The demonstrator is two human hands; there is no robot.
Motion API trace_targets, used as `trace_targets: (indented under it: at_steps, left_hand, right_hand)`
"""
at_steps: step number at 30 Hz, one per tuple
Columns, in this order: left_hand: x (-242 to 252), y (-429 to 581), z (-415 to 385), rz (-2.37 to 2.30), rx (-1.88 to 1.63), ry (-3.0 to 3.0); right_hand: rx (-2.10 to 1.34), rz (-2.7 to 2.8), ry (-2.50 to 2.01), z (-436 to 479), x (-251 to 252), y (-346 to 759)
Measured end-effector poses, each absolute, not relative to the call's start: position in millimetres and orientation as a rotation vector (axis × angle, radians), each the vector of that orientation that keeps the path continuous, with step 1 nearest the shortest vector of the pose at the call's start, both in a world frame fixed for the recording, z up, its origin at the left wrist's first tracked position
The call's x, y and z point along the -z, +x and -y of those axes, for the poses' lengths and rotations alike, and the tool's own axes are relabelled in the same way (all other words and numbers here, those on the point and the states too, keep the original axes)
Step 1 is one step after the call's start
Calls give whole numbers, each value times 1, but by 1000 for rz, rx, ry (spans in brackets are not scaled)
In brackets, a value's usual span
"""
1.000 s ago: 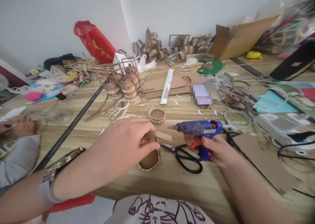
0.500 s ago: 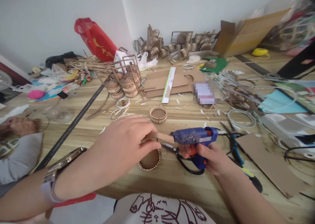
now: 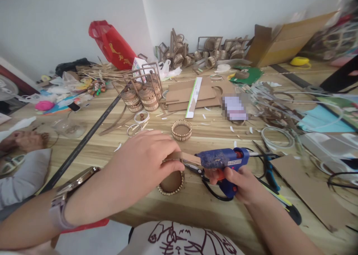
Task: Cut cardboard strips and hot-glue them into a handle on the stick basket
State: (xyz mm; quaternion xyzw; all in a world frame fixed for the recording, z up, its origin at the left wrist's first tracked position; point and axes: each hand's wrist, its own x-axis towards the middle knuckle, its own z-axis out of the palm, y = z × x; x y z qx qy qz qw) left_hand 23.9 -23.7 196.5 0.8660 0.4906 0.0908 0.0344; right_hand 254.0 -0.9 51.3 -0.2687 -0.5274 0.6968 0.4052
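My right hand (image 3: pixel 237 182) grips a blue hot glue gun (image 3: pixel 218 159), fingers around its handle and orange trigger. The gun's front end meets a thin brown cardboard strip (image 3: pixel 190 158). Thumb and fingers of my left hand (image 3: pixel 151 161) pinch that strip. Just below the left fingers sits a small round tray (image 3: pixel 172 182) edged with short light sticks, partly covered by the hand. A second such tray (image 3: pixel 181 131) stands farther back. Scissors (image 3: pixel 194 168) lie behind the strip and the gun, partly hidden.
Small lidded baskets with handles (image 3: pixel 148 98) stand at the back left beside stacked cardboard (image 3: pixel 179 94). Pliers (image 3: pixel 270 171), a box cutter (image 3: pixel 292 210) and a cardboard piece (image 3: pixel 307 187) lie to the right. Another person's hands (image 3: pixel 28 141) rest at the far left.
The view has shifted slightly, so most things appear a little farther right. Both hands keep their holds, the glue gun still meeting the strip.
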Motion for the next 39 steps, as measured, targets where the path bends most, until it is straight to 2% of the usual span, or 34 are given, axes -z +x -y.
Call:
trace_targets:
  at_steps: [39]
  left_hand:
    - [-195,22,23,-1414,-313,2687]
  right_hand:
    - [-1677,1325,-739,5,-60,247]
